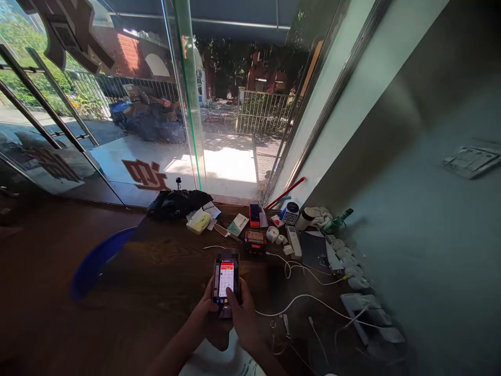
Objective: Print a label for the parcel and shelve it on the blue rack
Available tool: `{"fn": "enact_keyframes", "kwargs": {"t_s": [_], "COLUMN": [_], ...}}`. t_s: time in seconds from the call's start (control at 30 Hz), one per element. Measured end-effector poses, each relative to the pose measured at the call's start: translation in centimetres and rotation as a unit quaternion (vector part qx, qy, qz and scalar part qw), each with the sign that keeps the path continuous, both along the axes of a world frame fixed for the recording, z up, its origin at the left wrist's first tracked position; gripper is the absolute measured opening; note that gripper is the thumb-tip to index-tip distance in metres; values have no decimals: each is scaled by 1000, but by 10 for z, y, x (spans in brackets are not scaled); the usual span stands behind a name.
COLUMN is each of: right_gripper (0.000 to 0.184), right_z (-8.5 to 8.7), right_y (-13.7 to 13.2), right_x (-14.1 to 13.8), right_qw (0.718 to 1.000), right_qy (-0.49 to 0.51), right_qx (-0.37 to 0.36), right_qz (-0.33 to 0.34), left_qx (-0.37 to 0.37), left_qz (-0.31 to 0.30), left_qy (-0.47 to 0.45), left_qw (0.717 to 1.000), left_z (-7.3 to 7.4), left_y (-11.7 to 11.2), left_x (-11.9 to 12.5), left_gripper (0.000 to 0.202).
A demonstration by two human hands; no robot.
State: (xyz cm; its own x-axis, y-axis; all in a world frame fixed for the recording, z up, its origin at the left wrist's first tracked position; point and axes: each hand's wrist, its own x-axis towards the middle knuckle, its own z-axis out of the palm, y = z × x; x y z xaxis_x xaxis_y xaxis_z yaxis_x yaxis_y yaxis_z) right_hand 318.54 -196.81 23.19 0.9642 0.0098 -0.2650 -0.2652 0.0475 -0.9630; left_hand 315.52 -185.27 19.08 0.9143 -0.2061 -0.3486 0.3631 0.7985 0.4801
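Observation:
A lit smartphone (226,279) is held upright in front of me, low in the middle of the head view. Its screen shows a red banner over rows of small icons. My left hand (206,307) wraps round the phone's left side, with the thumb by the lower left corner. On the other side my right hand (243,313) grips the right edge, its thumb lying over the lower part of the screen. Just beyond the phone sits a red and black box-shaped device (255,241). The fingers behind the phone are hidden.
On the dark wooden table (172,271) lie a knife (224,231), a yellow tissue pack (198,221), a black plastic bag (178,203) and white cables (309,296). A green bottle (337,221) leans by the right wall. A blue round rim (92,263) shows at left, and glass doors stand ahead.

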Motion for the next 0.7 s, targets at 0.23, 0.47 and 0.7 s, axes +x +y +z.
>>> {"fn": "enact_keyframes", "kwargs": {"t_s": [0.23, 0.47, 0.7], "right_gripper": [31, 32, 31], "right_z": [7, 6, 8], "right_y": [-6, -2, -2], "right_x": [2, 9, 14], "right_qw": [999, 1000, 1000], "right_qy": [-1, -1, -7], "right_qx": [43, 27, 3], "right_qz": [7, 16, 8], "left_qx": [-6, 16, 26], "left_qz": [34, -18, -11], "left_qy": [-7, 21, 12], "left_qw": [999, 999, 1000], "left_z": [4, 4, -15], "left_y": [-3, 2, 0], "left_x": [3, -2, 6], "left_gripper": [95, 95, 107]}}
